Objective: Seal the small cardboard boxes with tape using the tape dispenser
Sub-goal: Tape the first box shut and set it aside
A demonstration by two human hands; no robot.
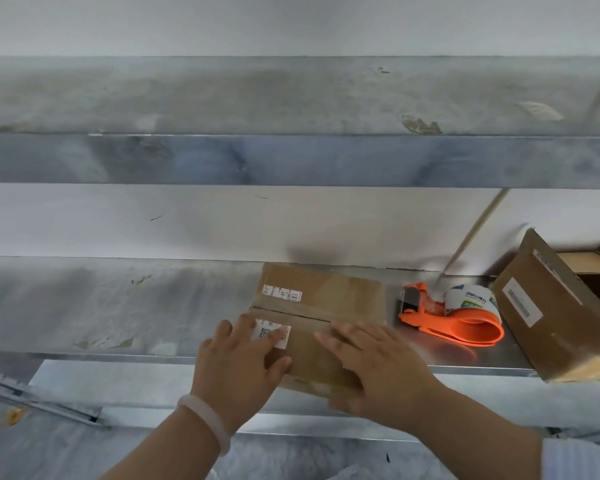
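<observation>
Pressing its near flap flat, the left hand (243,358) and right hand (371,362) rest straight-fingered, gripping nothing, on the box (326,296) on the shelf (118,306). The box looks light and stiff, with springy flaps, so steady it by its sides. The tape dispenser (454,317) lies untouched at the box's three o'clock.

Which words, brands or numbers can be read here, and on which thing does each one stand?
"deli": on the tape roll in the orange tape dispenser; the smaller print beside it is blurred.
"J4-": on the upper white label of the small cardboard box; the rest is too small.
Lower label, partly under the left hand: unreadable.
Label on the open box at right: blurred.
</observation>
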